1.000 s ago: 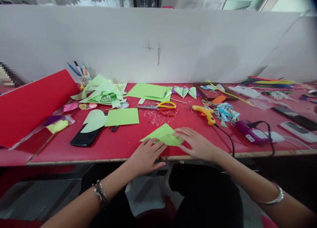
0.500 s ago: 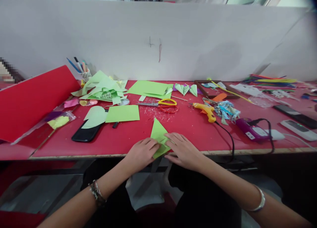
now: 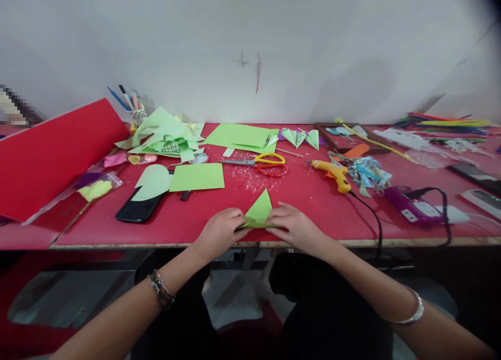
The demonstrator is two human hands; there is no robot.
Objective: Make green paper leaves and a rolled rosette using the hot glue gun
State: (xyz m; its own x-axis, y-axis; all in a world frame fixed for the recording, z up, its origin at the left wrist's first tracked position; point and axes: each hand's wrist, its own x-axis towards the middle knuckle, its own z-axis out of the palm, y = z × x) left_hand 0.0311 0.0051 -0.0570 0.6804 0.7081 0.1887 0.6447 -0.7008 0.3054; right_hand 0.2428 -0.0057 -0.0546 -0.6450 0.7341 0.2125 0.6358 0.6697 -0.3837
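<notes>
A folded piece of green paper (image 3: 260, 208) sits at the table's front edge, its pointed corner facing away from me. My left hand (image 3: 224, 228) pinches its left end between thumb and fingers. On the other end, my right hand (image 3: 291, 224) grips the paper the same way. The near side of the sheet is bent up into a narrow band between my hands. Just beyond it lie scissors (image 3: 270, 160) with yellow and red handles, among small paper shreds.
Left are a black phone (image 3: 139, 210), a green paper rectangle (image 3: 198, 177), paper scraps (image 3: 166, 135) and a red board (image 3: 58, 159). Right are a yellow glue gun (image 3: 331, 173) with its cord, a purple power strip (image 3: 413, 206) and blue shreds (image 3: 368, 172). Folded paper cones (image 3: 312, 139) lie behind.
The paper has been turned and its near side folded up, so it now shows as a smaller triangle. Both hands moved to its two ends. The camera view has shifted slightly.
</notes>
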